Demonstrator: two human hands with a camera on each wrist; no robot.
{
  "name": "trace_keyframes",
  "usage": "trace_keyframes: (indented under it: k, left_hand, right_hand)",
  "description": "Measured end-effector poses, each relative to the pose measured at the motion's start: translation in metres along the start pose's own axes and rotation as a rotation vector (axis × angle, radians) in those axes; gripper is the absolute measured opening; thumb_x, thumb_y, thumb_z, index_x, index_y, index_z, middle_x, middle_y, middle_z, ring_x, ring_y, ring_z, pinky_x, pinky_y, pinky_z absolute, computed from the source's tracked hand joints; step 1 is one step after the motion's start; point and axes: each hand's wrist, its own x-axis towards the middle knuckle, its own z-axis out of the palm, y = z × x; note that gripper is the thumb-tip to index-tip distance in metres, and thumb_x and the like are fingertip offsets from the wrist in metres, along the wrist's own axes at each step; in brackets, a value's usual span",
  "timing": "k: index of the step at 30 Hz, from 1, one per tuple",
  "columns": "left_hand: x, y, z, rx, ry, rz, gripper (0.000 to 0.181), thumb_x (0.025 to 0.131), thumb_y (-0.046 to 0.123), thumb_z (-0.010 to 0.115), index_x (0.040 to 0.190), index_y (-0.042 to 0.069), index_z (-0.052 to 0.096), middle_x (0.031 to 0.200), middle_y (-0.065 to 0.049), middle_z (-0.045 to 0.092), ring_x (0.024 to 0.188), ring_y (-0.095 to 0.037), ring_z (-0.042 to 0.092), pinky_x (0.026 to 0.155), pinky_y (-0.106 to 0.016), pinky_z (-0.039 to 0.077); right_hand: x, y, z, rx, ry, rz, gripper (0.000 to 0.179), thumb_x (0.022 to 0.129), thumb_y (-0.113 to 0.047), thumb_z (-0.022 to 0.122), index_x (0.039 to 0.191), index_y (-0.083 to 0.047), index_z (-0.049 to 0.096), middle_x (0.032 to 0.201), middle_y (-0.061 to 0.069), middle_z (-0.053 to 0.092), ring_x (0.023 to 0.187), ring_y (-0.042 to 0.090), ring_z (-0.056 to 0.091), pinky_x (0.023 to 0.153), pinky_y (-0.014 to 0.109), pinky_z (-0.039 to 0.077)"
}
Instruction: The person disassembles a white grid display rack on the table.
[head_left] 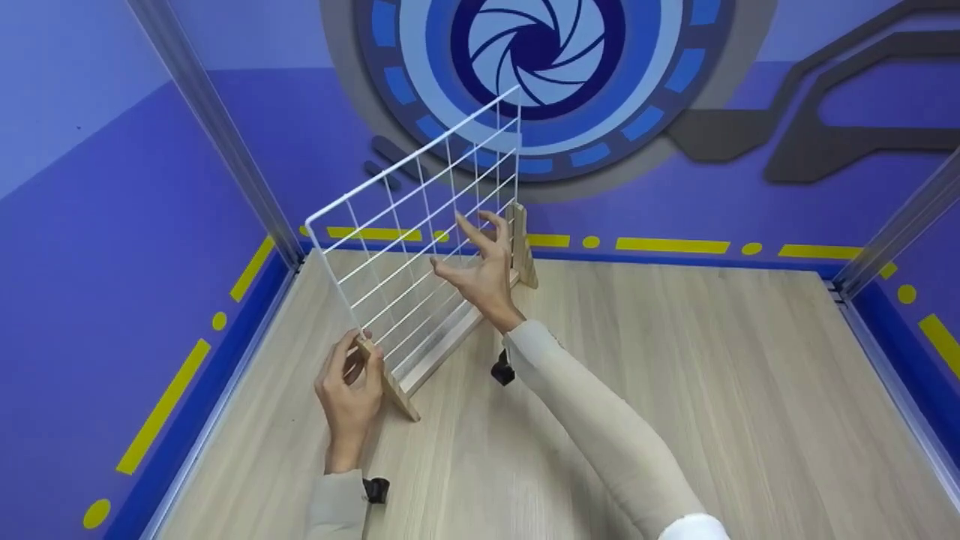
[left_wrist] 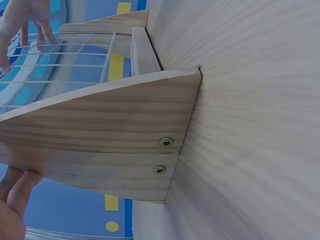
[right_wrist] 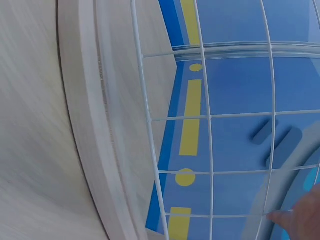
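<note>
A white wire grid stands tilted in a wooden stand with an upright piece at each end. My left hand grips the top of the near wooden end piece, thumb on one side and fingers on the other, by the grid's lower near corner. Close in front of the grid's far half is my right hand, its fingers spread and slightly bent with nothing held. In the right wrist view a fingertip appears at a wire crossing; whether it touches the wire I cannot tell.
The stand rests on a light wood-grain table. Blue printed walls with yellow marks surround it, with metal posts at the corners. The far end piece stands near the back wall. Dark devices sit at both wrists.
</note>
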Motion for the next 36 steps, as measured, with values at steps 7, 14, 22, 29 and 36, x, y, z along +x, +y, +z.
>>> trace_keyframes:
  k: [7,14,22,29,36]
  left_hand:
    - [0.0,0.0,0.001,-0.011,0.002,-0.008,0.042,0.083,-0.016,0.081,0.123,-0.012,0.07,0.112,-0.022,0.078,0.094,-0.042,0.077,0.086,-0.022,0.063]
    - [-0.001,0.0,-0.001,-0.028,-0.002,-0.024,0.043,0.084,-0.011,0.084,0.125,-0.007,0.072,0.114,-0.017,0.079,0.097,-0.038,0.078,0.088,-0.02,0.063]
    - [0.002,0.011,0.0,0.011,-0.003,-0.025,0.042,0.083,-0.015,0.082,0.123,-0.011,0.07,0.111,-0.024,0.077,0.096,-0.041,0.076,0.088,-0.021,0.063]
    - [0.007,0.036,0.0,0.017,0.003,-0.003,0.04,0.083,-0.017,0.08,0.121,-0.013,0.069,0.108,-0.027,0.075,0.093,-0.046,0.076,0.088,-0.018,0.061]
    - [0.002,0.013,0.002,0.042,0.011,-0.027,0.042,0.082,-0.015,0.082,0.122,-0.012,0.069,0.107,-0.025,0.076,0.092,-0.045,0.076,0.085,-0.014,0.061]
  right_hand:
    - [0.006,-0.009,-0.001,-0.03,0.009,-0.001,0.08,0.071,-0.021,0.099,0.145,-0.016,0.068,0.154,0.023,0.042,0.141,0.036,0.044,0.114,0.042,0.052]
    - [0.009,-0.014,-0.002,-0.032,-0.01,0.009,0.08,0.075,-0.022,0.098,0.148,-0.017,0.066,0.158,0.024,0.039,0.145,0.035,0.041,0.11,0.043,0.056]
    - [0.012,-0.017,-0.002,-0.067,0.004,-0.012,0.078,0.076,-0.026,0.097,0.147,-0.019,0.067,0.157,0.021,0.041,0.14,0.032,0.045,0.104,0.041,0.056]
    - [0.013,-0.016,-0.003,-0.077,0.012,-0.02,0.077,0.075,-0.024,0.096,0.146,-0.018,0.068,0.155,0.023,0.041,0.14,0.034,0.044,0.105,0.041,0.054]
    - [0.017,-0.019,0.0,-0.103,0.029,-0.038,0.077,0.075,-0.026,0.096,0.146,-0.015,0.067,0.154,0.025,0.042,0.14,0.036,0.045,0.103,0.038,0.054]
